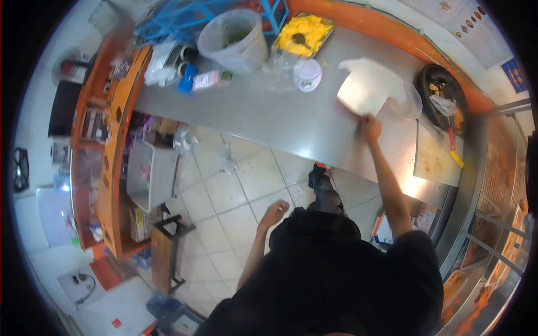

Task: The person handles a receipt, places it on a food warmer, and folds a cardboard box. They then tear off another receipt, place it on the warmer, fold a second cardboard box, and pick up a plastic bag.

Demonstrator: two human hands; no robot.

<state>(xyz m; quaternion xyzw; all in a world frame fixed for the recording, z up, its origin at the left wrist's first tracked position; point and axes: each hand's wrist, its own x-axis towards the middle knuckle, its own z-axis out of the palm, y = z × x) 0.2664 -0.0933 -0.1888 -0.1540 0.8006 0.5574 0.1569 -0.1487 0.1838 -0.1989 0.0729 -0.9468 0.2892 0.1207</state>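
Observation:
My right hand (370,129) is closed at the near corner of a white sheet (367,87), which looks like paper or thin plastic and lies curled on the steel counter (314,126). Against the sheet's right side sits a clear plastic container (408,102). My left hand (274,213) hangs low over the tiled floor with loosely bent fingers and nothing in it. A small white and pink kitchen scale (307,75) stands on the counter to the left of the sheet.
Along the back are a tray of yellow food (305,31), a large translucent bucket (235,45) and a blue crate (193,17). A black pan (440,84) and a cutting board (440,157) occupy the right end. A wooden stool (166,255) stands left.

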